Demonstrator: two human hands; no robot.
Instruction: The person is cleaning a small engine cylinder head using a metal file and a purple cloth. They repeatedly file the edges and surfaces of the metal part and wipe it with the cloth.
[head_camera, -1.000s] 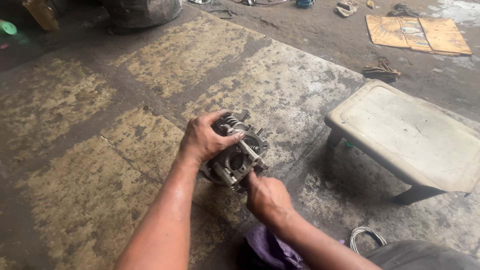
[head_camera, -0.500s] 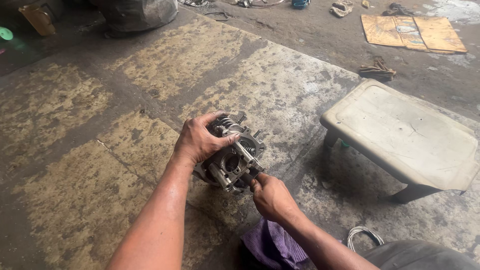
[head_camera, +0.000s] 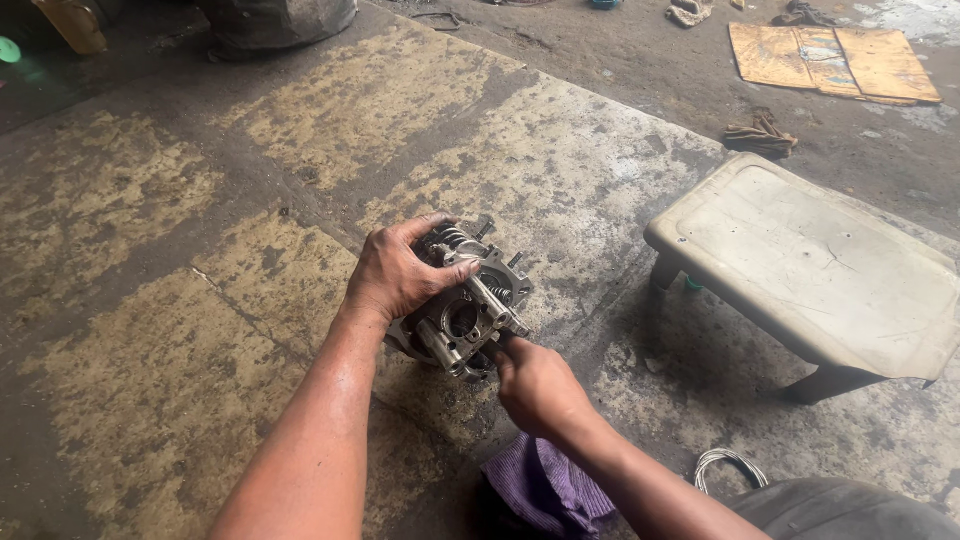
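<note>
A grey metal engine cylinder head (head_camera: 465, 318) with valve springs and studs rests on the stained concrete floor (head_camera: 180, 330). My left hand (head_camera: 398, 272) grips its top left side, thumb laid across the rocker area. My right hand (head_camera: 535, 385) is closed at the head's lower right corner, fingers pinched against a part there; what they pinch is hidden.
A low dirty plastic stool (head_camera: 815, 265) stands to the right. A purple cloth (head_camera: 548, 490) lies under my right forearm, a coil of wire (head_camera: 730, 467) beside it. Rags (head_camera: 762, 135) and flattened cardboard (head_camera: 835, 62) lie farther back; a dark sack (head_camera: 280, 20) sits at top left.
My right hand has shifted slightly along the head's lower right corner. My left hand keeps the same grip. The view has drifted a little.
</note>
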